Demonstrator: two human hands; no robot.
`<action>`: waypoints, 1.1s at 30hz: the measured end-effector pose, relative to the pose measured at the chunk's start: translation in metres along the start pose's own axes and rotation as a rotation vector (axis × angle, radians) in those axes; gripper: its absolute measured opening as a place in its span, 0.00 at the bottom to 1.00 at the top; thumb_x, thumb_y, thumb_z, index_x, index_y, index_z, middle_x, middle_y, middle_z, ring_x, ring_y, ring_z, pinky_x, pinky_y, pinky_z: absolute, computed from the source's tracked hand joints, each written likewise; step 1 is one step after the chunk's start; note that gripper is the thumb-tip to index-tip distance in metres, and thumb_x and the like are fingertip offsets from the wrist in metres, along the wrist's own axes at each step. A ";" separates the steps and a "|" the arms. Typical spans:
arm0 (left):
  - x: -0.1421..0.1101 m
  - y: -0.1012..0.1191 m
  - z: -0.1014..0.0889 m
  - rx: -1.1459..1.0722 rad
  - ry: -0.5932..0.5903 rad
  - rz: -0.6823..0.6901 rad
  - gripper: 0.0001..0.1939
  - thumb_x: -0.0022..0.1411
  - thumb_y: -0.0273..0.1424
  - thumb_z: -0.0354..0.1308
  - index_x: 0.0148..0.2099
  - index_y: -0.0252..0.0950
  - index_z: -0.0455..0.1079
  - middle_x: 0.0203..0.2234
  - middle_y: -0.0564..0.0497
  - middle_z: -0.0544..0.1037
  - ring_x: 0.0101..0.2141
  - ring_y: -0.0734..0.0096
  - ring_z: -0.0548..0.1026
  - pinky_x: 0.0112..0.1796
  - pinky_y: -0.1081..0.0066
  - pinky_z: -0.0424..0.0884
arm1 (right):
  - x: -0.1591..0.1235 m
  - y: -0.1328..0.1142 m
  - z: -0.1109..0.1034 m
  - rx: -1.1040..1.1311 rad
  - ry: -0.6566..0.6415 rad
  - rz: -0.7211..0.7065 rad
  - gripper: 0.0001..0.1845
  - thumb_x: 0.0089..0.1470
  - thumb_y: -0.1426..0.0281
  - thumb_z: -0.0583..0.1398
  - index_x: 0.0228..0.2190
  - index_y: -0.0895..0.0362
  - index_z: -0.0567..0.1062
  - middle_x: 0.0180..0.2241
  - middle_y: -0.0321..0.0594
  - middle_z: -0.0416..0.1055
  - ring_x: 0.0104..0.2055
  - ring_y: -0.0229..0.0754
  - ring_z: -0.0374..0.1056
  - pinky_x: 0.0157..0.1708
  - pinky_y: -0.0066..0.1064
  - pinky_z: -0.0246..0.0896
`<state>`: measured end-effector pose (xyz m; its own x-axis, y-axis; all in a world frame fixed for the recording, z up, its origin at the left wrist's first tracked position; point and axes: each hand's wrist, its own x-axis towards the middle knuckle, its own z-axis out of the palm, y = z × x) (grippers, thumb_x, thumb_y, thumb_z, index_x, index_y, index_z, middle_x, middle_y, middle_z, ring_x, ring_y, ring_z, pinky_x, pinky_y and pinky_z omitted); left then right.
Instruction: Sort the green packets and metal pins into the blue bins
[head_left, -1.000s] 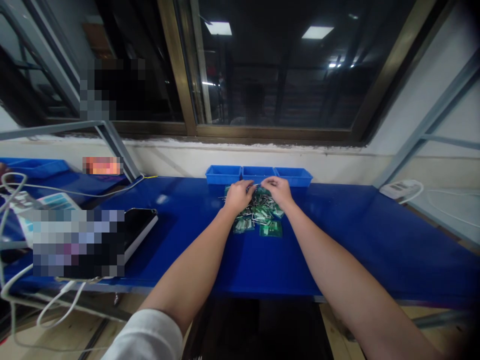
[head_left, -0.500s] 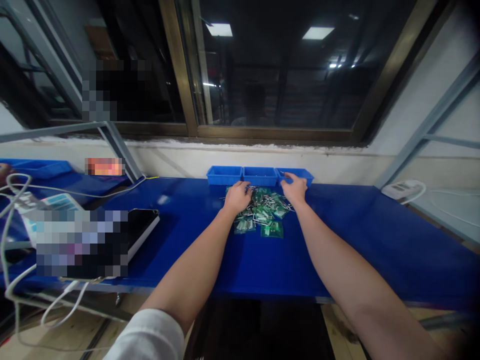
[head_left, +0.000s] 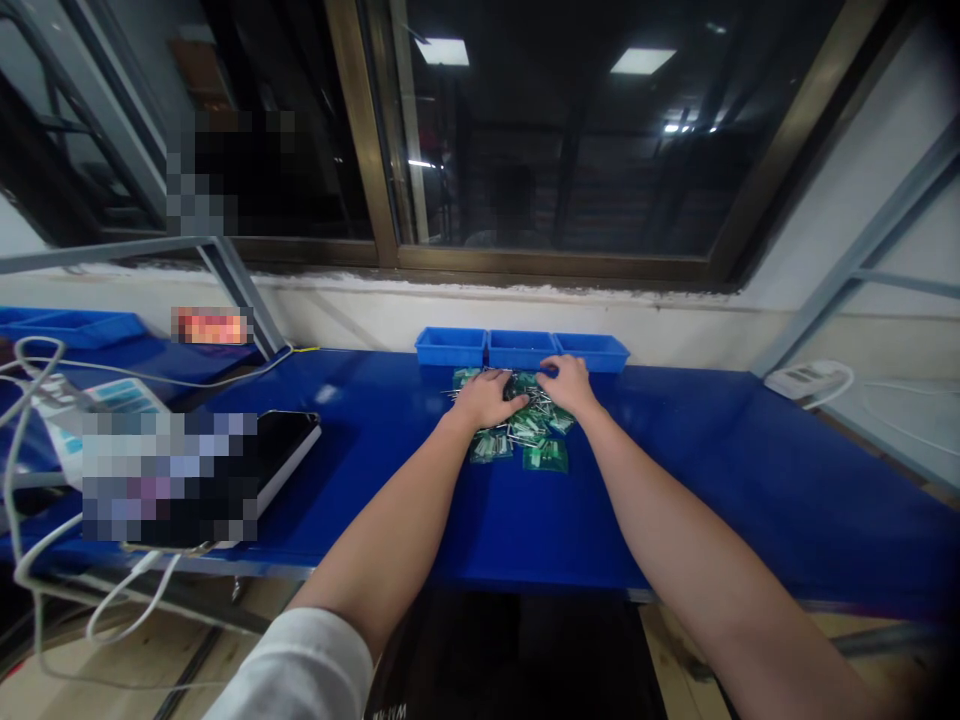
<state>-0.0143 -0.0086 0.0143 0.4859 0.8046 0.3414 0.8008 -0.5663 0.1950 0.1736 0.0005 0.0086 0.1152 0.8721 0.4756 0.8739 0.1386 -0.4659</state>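
A pile of small green plastic packets mixed with thin silvery metal pins lies in the middle of the blue table. My left hand rests on the pile's left side, its fingers stretched forward and the thumb apart. Over the pile's right rear edge is my right hand, fingers curved and a gap showing between thumb and forefinger. I make out nothing held in either hand. Behind the pile stand three blue bins side by side: a left bin, a middle bin and a right bin, partly behind my right hand.
A phone-like black device with a partly blurred screen lies on the left of the table, white cables beside it. More blue bins stand at far left. A white power strip lies at right, beneath a grey metal frame.
My right hand has moved left and nearer, from over the right bin to the pile. My left hand has shifted slightly right and nearer, with its thumb spread further.
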 end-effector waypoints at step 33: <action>-0.001 0.002 -0.003 -0.027 0.044 0.066 0.28 0.60 0.46 0.49 0.57 0.34 0.61 0.52 0.42 0.70 0.51 0.57 0.68 0.50 0.62 0.62 | -0.010 -0.025 0.002 0.479 0.007 -0.161 0.09 0.47 0.73 0.58 0.32 0.58 0.76 0.30 0.40 0.76 0.34 0.40 0.72 0.38 0.31 0.67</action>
<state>-0.0138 -0.0107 0.0169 0.5213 0.7571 0.3939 0.7576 -0.6230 0.1947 0.1495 -0.0105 0.0146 0.0012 0.8191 0.5736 0.5663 0.4722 -0.6755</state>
